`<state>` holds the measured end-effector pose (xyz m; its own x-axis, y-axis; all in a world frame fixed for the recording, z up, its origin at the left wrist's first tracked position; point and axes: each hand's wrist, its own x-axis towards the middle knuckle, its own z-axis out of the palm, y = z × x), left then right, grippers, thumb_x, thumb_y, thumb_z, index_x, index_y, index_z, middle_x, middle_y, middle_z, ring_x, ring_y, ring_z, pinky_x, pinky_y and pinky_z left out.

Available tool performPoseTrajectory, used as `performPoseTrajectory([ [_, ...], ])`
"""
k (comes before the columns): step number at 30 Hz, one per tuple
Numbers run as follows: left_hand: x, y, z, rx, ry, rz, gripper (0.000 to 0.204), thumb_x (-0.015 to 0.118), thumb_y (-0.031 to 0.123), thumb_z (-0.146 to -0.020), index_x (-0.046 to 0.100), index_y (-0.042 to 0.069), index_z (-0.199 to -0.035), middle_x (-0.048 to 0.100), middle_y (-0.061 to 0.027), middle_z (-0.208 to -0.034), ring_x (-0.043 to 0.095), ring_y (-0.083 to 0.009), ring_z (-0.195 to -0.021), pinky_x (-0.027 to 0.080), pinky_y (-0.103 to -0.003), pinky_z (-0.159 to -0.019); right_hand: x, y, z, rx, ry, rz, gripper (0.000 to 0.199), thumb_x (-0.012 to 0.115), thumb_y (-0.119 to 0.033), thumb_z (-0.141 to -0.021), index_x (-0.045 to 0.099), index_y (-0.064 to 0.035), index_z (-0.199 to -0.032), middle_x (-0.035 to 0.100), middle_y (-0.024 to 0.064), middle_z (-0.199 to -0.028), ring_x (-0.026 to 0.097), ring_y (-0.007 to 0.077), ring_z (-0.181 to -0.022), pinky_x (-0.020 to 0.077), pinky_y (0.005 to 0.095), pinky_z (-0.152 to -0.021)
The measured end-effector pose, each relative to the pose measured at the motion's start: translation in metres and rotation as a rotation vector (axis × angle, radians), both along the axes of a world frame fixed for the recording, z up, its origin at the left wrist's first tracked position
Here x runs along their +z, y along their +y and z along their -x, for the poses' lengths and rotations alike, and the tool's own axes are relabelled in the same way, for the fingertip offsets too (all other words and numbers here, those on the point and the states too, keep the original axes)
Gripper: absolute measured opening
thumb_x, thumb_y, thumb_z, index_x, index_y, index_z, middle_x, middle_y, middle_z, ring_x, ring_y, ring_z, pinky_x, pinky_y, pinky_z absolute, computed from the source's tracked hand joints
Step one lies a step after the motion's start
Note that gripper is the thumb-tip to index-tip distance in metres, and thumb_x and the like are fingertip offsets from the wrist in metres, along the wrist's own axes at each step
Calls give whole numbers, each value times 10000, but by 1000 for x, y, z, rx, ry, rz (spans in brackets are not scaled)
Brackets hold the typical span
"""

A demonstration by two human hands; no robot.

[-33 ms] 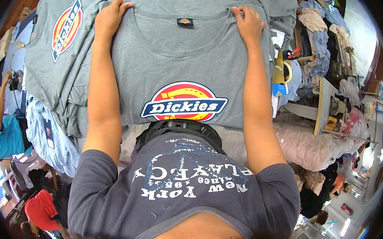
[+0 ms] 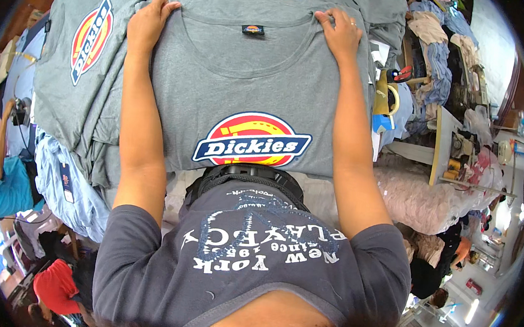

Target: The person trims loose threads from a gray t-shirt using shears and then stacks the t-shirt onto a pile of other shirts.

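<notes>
Still flat: left hand (image 2: 145, 22) and right hand (image 2: 342, 35) pressed on grey cotton T-shirt (image 2: 243, 89) shoulders. No shift from the earlier picture; grip released, nothing clasped.

Neck label (image 2: 253, 29): small dark rectangle with a red and yellow mark, far centre, inside the collar of the top grey shirt.
Chest emblem (image 2: 252, 140): horseshoe shape in red and yellow crossed by a dark blue banner, near centre.
Left emblem (image 2: 91, 39): same colours, tilted, on a grey shirt far left.
Hang tag (image 2: 66, 180): narrow blue card, on the pale blue garment near left.
</notes>
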<state>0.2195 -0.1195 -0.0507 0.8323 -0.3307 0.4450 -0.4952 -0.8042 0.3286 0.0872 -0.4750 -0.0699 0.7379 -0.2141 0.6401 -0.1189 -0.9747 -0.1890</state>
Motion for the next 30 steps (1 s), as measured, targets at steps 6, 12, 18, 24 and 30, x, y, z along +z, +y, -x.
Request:
performPoseTrajectory([
  [6,-16,1,-6,30,2,-24,423,511,476,-780,532,58,-719,569,-163,-632,554,-354,-623,407,-422,-526,-5,0,-4,-104,47,29,375,493,-493,-775,580,-131,-815,604,12,-780,540,250,-784,338,413,-665],
  [12,0,3,2,105,-273,-108,355,502,443,-788,563,94,-801,592,-127,-730,570,-303,-694,434,-409,-594,0,0,-3,-183,101,118,349,479,-459,-800,562,-141,-916,582,30,-923,525,232,-877,338,429,-744],
  [18,17,-6,95,-36,-152,-37,272,500,299,-821,543,92,-992,551,-83,-1027,514,-265,-955,404,-405,-777,16,59,53,34,21,129,477,443,-438,-828,454,-127,-1189,458,62,-1222,373,243,-1174,238,493,-949],
  [24,-19,-10,132,-5,-112,-255,578,438,427,-828,333,83,-1280,307,-83,-1345,303,-244,-1229,250,-441,-979,-12,65,78,33,218,126,580,366,-484,-843,352,-100,-1278,343,78,-1326,292,251,-1238,191,511,-981],
  [30,-27,-6,95,-91,-76,-258,653,388,506,-828,272,80,-1310,257,-84,-1371,248,-220,-1264,162,-474,-1010,9,123,96,194,293,185,620,358,-507,-833,322,-93,-1293,286,70,-1360,266,241,-1252,188,492,-993],
])
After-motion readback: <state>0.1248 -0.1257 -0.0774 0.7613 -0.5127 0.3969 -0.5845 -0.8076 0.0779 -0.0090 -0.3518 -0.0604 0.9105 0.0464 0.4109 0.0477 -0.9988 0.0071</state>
